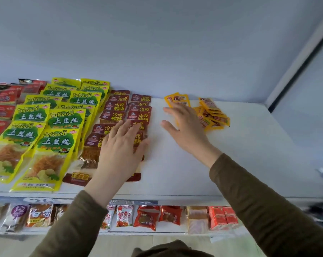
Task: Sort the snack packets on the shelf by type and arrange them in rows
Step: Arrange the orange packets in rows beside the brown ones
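Resting flat, the left hand is spread over maroon packets; the right hand, spread empty, is stretched toward orange packets on the shelf.

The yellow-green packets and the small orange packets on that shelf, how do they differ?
The yellow-green packets are big and lie in neat overlapping rows at the left; the small orange packets are much smaller and sit in a loose heap at the right. The right hand reaches toward the orange ones. Both rest on the white shelf.

White shelf: snack packets flat (overlapping rows).
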The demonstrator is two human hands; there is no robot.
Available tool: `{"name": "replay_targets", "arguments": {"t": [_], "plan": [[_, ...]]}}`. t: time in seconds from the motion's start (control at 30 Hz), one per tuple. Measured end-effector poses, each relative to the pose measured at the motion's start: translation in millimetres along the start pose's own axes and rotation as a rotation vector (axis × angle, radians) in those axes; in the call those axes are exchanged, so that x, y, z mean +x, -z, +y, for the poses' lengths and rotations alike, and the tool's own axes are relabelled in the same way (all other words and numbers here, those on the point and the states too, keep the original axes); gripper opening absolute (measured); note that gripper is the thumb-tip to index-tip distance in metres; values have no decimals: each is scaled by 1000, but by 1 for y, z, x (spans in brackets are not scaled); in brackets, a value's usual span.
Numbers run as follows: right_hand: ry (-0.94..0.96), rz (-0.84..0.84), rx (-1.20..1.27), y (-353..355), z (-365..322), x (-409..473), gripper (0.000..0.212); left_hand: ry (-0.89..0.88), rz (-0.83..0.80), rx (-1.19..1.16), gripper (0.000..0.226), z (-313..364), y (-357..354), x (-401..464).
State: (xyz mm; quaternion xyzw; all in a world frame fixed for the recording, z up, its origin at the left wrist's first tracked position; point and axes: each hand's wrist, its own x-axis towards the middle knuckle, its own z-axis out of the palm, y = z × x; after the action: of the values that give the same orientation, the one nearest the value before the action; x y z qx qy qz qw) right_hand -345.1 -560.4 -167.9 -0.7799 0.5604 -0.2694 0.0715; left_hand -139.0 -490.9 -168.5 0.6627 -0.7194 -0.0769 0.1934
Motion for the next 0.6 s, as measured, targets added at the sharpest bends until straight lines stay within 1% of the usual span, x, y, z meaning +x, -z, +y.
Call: {"name": "replay_targets", "arguments": {"t": [0.13,0.23,0.3,0.4,0.47,0.53,0.6], "plan": [[-221,135,16,33,68,7,37,-147,-66,-36,66,45,-26,36],[-269,121,-31,47,112,18,35,-188,-120,-19,69,78,-51,67],[-228,61,-91,50,131,31,36,-194,-136,-9,70,100,-67,89],[-91,-18,-205,45,141,54,38,-154,-157,15,72,129,-89,119],[-31,-157,-282,38,142,68,38,-125,-195,60,72,142,-102,131],[-37,-337,-331,30,147,74,37,-94,-249,67,72,144,-113,134],[-42,-427,-317,27,157,74,38,-83,-265,59,74,137,-119,134]]}}
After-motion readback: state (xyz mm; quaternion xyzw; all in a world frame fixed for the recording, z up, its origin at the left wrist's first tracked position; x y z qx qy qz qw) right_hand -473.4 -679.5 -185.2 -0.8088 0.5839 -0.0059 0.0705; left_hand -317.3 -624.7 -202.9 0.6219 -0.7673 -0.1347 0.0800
